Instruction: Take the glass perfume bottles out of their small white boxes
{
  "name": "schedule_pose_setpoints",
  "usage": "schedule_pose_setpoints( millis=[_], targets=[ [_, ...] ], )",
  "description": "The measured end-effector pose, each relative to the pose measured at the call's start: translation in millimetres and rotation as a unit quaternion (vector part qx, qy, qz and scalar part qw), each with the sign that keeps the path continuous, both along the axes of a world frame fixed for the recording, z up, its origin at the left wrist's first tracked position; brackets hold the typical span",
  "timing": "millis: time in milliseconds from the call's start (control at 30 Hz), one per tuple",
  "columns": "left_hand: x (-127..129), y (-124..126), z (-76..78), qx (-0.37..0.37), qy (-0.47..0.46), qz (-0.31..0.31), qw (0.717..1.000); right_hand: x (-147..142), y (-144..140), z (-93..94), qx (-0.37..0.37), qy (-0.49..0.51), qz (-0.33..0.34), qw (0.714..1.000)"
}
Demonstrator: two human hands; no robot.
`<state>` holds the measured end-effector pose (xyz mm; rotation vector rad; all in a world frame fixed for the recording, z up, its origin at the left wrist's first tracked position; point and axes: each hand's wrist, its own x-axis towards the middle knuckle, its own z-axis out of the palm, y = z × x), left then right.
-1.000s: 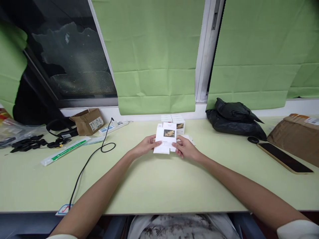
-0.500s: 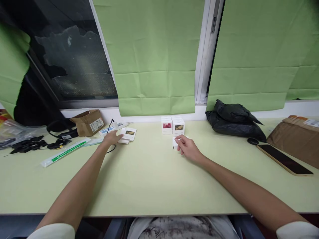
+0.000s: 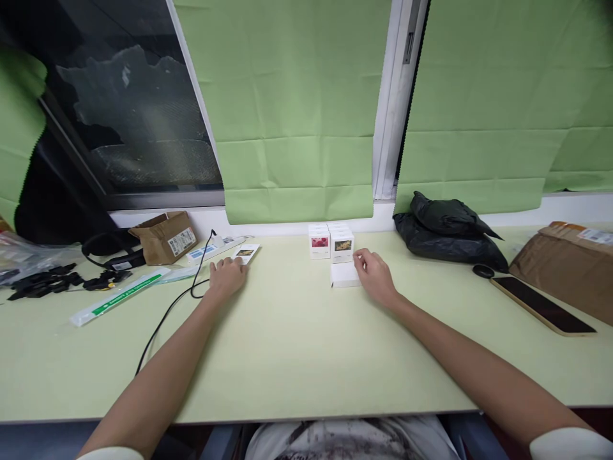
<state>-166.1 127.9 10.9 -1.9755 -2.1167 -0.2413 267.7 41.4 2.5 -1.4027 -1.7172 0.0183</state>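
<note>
Here, on a pale green worktop [image 3: 297, 345], the right hand [image 3: 376, 276] rests with loosely curled fingers against the right edge of a small white carton [image 3: 343, 274] lying flat; whether it actually pinches the carton cannot be told. The carton sits just in front of two upright white boxes [image 3: 330, 242], one with a red picture, one with a yellow-brown picture. It looks like thin, light card, plain white on its upper face, stiff enough to slide but likely easy to crease or crush; the best hold seems to be a light pinch across its short edges rather than a press on the broad face. The left hand [image 3: 227, 276] lies palm down, fingers relaxed, well to the left, just below a flat printed card [image 3: 245, 253] and beside a black cable [image 3: 191, 291]. At far right lie a black bag [image 3: 445, 233] and a phone [image 3: 541, 305].
</note>
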Motion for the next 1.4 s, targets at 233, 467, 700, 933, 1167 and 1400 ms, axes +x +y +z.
schedule_pose_setpoints(
  millis=[233, 467, 700, 933, 1167, 1400],
  targets=[
    [48, -20, 18.6, 0.095, -0.116, -0.180, 0.972, 23, 21, -13.1, -0.130, 0.053, -0.097, 0.985],
    [132, -54, 2.1, -0.145, -0.355, -0.343, 0.858, 14, 19, -17.5, -0.132, 0.085, -0.057, 0.986],
    [168, -73, -5.5, -0.130, -0.458, -0.368, 0.799, 6, 18, -5.2, -0.131, 0.299, 0.102, 0.940],
    [177, -106, -1.8, -0.053, -0.324, -0.471, 0.819, 12, 11, 0.2, -0.141, 0.156, 0.174, 0.962],
    [174, -106, -6.8, 0.020, -0.173, -0.560, 0.810, 6, 12, -17.0, -0.122, -0.109, 0.187, 0.969],
    [166, -104, 2.0, 0.041, -0.155, -0.550, 0.820, 11, 21, -15.9, -0.136, -0.118, 0.136, 0.974]
  ],
)
